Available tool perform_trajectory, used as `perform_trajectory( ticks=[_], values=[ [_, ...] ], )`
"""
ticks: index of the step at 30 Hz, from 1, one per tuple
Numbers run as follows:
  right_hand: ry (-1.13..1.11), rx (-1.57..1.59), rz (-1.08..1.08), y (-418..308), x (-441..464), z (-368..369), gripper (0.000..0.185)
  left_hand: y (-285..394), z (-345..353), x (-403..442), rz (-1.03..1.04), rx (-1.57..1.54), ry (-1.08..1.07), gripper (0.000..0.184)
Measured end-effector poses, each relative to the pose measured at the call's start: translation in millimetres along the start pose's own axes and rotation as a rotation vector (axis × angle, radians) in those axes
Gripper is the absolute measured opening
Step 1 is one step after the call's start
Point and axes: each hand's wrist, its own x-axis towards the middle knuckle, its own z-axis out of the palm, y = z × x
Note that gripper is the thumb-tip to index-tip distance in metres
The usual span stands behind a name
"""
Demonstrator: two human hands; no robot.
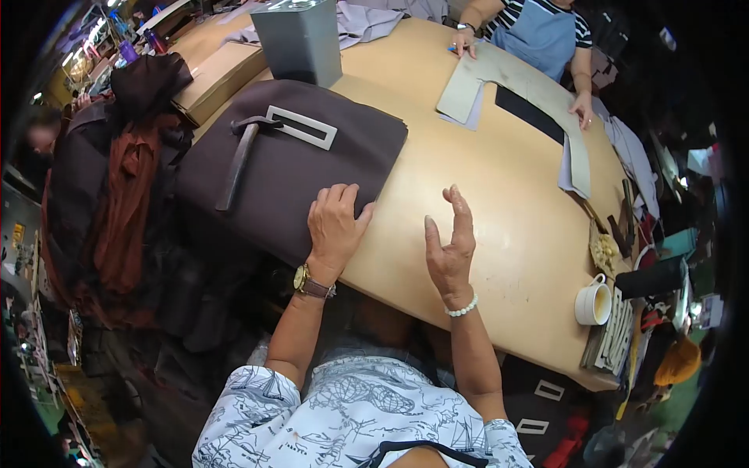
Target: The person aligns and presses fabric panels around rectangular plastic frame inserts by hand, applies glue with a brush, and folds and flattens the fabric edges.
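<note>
My left hand (335,228) lies palm down on the front right part of a stack of dark fabric (304,175), its fingers spread and holding nothing. Raised over the bare wood to the right of the stack, my right hand (452,248) has its fingers apart and nothing in it. On top of the fabric, left of my left hand, rest a hammer (240,168) and a pale rectangular frame (312,131) with a slot in it; the hammer's head touches the frame's left end.
A grey metal container (299,47) stands behind the fabric on the wooden table (390,261). Across it, a co-worker (538,35) in a blue apron holds a curved pale pattern (511,74). A white cup (594,303) stands at the right edge. Brown cloth (129,203) hangs at left.
</note>
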Motion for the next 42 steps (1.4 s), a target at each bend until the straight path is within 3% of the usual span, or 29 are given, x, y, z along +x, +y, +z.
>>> perform_trajectory(
  ticks=[6,12,15,19,22,23,27,30,33,36,39,42],
  values=[
    [-0.123,0.021,0.041,-3,6,19,0.055,-6,-1,1,-0.069,-0.202,0.076,0.017],
    [-0.109,0.076,0.053,-9,9,37,0.054,-12,1,2,-0.167,-0.368,0.077,0.012],
    [-0.125,0.153,0.074,-14,12,46,0.06,-15,1,1,-0.226,-0.471,0.08,0.013],
    [-0.126,0.484,0.268,-42,33,65,0.08,-13,-6,2,-0.192,-0.481,0.048,0.015],
    [-0.152,0.22,0.282,-36,56,88,0.084,-26,-18,9,-0.055,-0.277,0.06,0.019],
    [-0.138,0.262,0.274,-26,58,99,0.083,-37,-24,13,0.002,-0.183,0.073,0.021],
    [-0.061,0.2,0.345,-12,60,113,0.075,-114,-49,35,-0.183,0.226,0.094,0.053],
    [-0.113,0.162,0.43,-22,61,108,0.076,-154,-53,48,-0.249,0.373,0.042,0.046],
    [-0.027,0.13,0.302,-4,60,120,0.077,-172,-47,61,-0.267,0.562,-0.065,0.042],
    [-0.041,0.316,0.441,-28,63,101,0.078,-185,-44,66,-0.264,0.543,-0.029,0.036],
    [0.032,0.416,0.389,-26,52,85,0.076,-192,-50,73,-0.277,0.49,0.04,0.034],
    [0.127,0.794,0.489,-45,43,36,0.073,-193,-58,78,-0.263,0.556,0.122,0.034]
  ],
)
